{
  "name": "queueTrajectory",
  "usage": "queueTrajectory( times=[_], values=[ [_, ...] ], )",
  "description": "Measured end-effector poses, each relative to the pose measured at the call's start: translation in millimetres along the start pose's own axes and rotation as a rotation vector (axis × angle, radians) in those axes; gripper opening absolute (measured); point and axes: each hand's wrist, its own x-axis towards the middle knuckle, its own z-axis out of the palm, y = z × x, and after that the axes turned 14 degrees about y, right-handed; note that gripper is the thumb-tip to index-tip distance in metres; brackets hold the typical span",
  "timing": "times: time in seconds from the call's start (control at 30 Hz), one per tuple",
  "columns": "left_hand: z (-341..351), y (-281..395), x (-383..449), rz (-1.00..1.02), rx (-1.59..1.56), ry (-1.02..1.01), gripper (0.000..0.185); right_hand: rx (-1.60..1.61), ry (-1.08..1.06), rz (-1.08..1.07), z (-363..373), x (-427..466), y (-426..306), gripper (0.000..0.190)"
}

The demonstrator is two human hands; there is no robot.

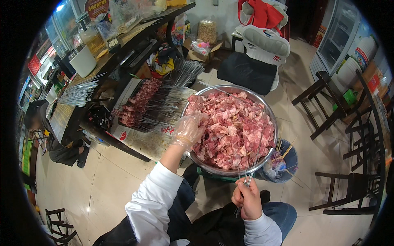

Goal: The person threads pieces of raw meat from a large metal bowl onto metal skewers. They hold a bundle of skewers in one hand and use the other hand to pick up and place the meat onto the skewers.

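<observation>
A large steel basin [275, 123] heaped with cut raw meat [234, 129] stands before me. My left hand [189, 130], in a clear plastic glove, is at the basin's left side, its fingers against the meat; whether they grip a piece is hidden. My bare right hand [247, 196] holds several thin metal skewers [252, 166], whose upper ends reach over the near rim. One more skewer [220, 89] lies across the far rim. To the left, a dark tray [147, 128] holds rows of skewered meat [138, 106], their bare metal ends pointing right.
Bundles of metal skewers lie behind the tray [186, 72] and on the left counter [78, 93]. A bin [292, 160] with sticks stands right of the basin, a white chair [264, 41] behind it. Dark wooden stools [329, 92] stand at right. A person [61, 138] crouches at far left.
</observation>
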Motion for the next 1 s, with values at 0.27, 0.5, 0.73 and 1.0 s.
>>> queueTrajectory(
  times=[0.27, 0.5, 0.73, 1.0],
  values=[
    [9.0, -3.7, 6.7, -0.083, -0.205, 0.119, 0.02, 0.005, 0.01, -0.008, -3.6, 3.4, 1.7, 0.007],
    [5.2, 7.6, 11.0, -0.54, -1.274, -0.232, 0.015, -0.007, -0.011, 0.008, -3.0, -0.7, -0.8, 0.006],
    [5.4, 12.6, 11.9, -0.688, -1.427, -0.184, 0.014, -0.024, -0.04, 0.014, -3.0, -3.0, -2.4, 0.008],
    [-4.6, 23.6, 10.4, -0.851, -1.644, -0.186, 0.029, -0.106, -0.112, 0.011, -8.1, -1.7, 1.6, 0.01]
  ],
)
